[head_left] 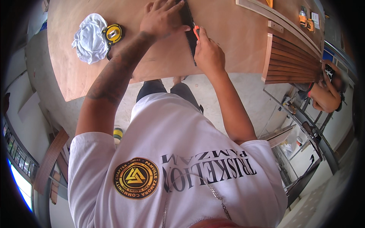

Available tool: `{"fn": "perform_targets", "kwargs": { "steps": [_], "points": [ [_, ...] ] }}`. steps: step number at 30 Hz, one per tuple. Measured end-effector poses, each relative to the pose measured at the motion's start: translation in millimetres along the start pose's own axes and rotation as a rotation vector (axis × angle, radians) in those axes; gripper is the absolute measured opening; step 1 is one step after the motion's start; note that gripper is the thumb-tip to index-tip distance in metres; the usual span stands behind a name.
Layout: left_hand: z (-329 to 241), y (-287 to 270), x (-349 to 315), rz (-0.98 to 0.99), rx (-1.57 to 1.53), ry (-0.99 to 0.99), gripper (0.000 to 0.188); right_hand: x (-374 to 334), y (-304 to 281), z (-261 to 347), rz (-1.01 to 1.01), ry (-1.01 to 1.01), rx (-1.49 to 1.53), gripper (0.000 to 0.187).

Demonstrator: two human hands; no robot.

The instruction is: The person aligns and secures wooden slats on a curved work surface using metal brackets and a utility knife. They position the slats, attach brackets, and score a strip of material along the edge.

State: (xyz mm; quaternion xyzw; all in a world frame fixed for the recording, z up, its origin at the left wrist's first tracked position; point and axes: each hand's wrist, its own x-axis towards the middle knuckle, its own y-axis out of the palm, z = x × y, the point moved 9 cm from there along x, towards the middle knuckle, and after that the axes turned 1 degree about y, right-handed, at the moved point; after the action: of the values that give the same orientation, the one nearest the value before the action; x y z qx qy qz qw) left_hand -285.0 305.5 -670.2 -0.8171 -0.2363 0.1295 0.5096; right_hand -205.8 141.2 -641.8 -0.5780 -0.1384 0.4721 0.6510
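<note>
Pressing down flat, the left hand (pixel 161 18) is lying with spread fingers on a long black straight strip (pixel 189 26), which looks like a ruler or a straightedge. This strip is lying on the large brown plywood board (pixel 228 38) in front of the person. Its long axis is running away from the person, from the near edge of the board toward the top of the picture, with a small lean to the left at the far end. The strip is narrow, dark and flat; its far end is hidden under the left hand, and I cannot tell if it has marks on it.

Right hand (pixel 208 55) is closing around a small tool with an orange tip (pixel 196 32), perhaps a cutter or a marker. The fingers are clamped together on it, and the orange tip is touching the right side of the black strip, pointing away from the person.

On the left part of the board, a crumpled white cloth (pixel 89 38) is lying, and a yellow and black tape measure (pixel 113 34) is touching it on the right. At the right end of the board a panel of brown wooden slats (pixel 291 60) is resting. Beyond it, another person (pixel 327 93) is sitting.
</note>
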Motion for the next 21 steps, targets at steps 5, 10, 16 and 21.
{"fn": "perform_targets", "kwargs": {
  "steps": [5,10,16,21],
  "points": [
    [-1.3,-2.0,0.7,-0.012,-0.005,0.016,0.101,-0.5,0.9,-1.6,0.001,0.001,-0.007,0.052],
    [-0.4,-2.0,-0.4,-0.022,-0.002,0.019,0.100,-2.7,0.9,-0.4,-0.013,0.002,-0.040,0.053],
    [-1.2,-1.6,-1.5,-0.028,-0.003,0.037,0.100,-6.6,3.4,-2.5,-0.013,-0.021,-0.063,0.059],
    [-1.1,-2.5,-0.3,0.003,0.011,0.018,0.100,-5.2,4.9,-3.5,-0.053,-0.065,-0.087,0.063]
  ]
}}
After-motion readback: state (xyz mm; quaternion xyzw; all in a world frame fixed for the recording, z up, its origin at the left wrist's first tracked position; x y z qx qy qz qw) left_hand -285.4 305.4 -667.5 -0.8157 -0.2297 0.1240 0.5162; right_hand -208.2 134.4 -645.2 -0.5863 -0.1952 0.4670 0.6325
